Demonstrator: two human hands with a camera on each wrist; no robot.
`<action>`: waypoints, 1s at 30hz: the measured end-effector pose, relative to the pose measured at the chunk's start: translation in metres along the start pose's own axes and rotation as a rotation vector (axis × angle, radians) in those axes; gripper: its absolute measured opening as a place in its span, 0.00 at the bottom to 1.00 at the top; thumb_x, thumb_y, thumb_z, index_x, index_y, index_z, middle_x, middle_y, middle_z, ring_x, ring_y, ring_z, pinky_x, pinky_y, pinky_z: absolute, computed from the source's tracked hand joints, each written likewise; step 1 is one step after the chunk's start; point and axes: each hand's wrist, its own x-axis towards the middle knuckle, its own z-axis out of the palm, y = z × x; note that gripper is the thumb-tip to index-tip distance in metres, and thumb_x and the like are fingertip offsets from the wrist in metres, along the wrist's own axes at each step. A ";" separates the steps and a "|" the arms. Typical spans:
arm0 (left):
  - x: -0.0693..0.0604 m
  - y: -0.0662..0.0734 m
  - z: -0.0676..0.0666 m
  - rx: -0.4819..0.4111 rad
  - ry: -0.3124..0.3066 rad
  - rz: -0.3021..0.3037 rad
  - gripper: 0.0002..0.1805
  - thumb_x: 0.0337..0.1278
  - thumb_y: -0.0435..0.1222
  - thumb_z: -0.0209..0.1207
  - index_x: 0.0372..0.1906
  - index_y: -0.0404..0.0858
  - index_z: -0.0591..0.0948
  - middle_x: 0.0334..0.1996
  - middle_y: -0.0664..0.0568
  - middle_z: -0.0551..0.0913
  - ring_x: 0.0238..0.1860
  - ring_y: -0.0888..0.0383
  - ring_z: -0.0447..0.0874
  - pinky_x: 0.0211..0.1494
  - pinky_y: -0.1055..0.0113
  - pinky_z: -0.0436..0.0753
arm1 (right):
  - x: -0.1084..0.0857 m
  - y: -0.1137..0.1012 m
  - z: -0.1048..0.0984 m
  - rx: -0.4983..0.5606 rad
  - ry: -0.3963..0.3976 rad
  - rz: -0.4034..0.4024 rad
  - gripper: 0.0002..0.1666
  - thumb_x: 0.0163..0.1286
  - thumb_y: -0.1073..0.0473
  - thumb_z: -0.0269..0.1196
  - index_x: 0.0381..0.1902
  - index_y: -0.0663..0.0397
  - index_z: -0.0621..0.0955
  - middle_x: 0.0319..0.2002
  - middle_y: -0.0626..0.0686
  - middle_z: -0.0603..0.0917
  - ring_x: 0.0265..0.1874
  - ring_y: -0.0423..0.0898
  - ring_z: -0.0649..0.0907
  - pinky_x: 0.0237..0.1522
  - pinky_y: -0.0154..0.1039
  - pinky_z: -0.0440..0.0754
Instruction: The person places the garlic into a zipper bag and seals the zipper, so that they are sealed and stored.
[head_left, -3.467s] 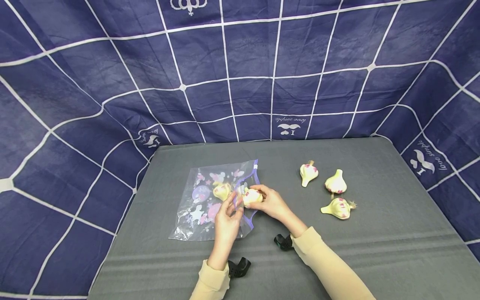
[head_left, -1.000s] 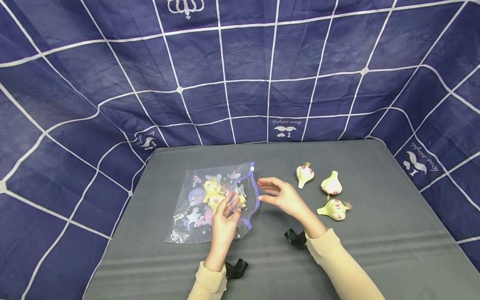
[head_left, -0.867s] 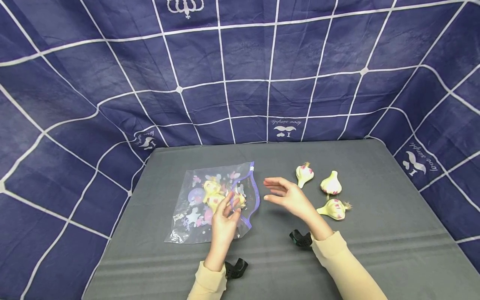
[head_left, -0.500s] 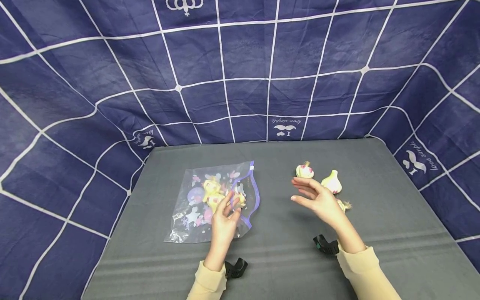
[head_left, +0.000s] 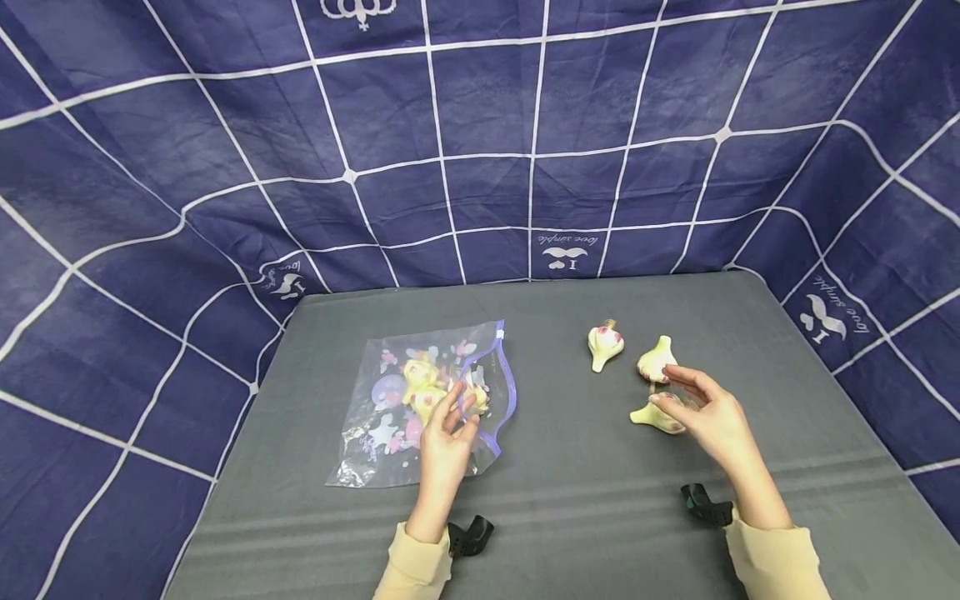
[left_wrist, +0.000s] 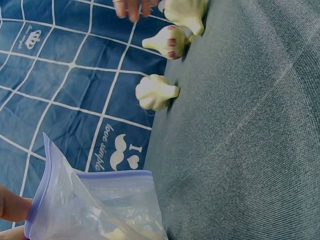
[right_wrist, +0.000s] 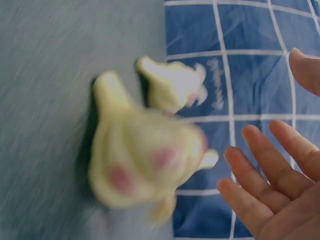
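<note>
My left hand (head_left: 446, 442) pinches the mouth of a clear zip bag (head_left: 356, 454) with a purple rim. In the left wrist view the bag's mouth (left_wrist: 115, 174) gapes. Inside lie garlic bulbs (head_left: 424, 403), partly covered by the print and my fingers. My right hand (head_left: 716, 425) is spread over the nearest loose garlic bulb (head_left: 648, 415), partly hiding it. Behind that lies a second garlic bulb (head_left: 656, 358), and a third garlic bulb (head_left: 605, 343) sits farther back left. In the right wrist view the near bulb (right_wrist: 145, 155) is blurred beside my straight fingers (right_wrist: 280, 172), apart from them.
A grey cloth-covered table (head_left: 555, 500) carries everything. Blue curtain (head_left: 487, 108) with white grid lines rises behind and on both sides. Black wrist cameras (head_left: 471, 537) sit at both cuffs.
My right hand let go of a garlic bulb inside the bag, then moved right, empty, to the loose bulbs. My left hand stays at the bag's mouth.
</note>
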 end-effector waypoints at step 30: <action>-0.001 -0.003 0.000 -0.002 -0.003 -0.013 0.30 0.54 0.19 0.58 0.66 0.30 0.72 0.67 0.36 0.71 0.61 0.41 0.79 0.56 0.68 0.85 | 0.004 0.051 0.007 -0.216 -0.133 0.096 0.42 0.61 0.44 0.70 0.65 0.63 0.72 0.53 0.67 0.82 0.45 0.49 0.81 0.37 0.31 0.78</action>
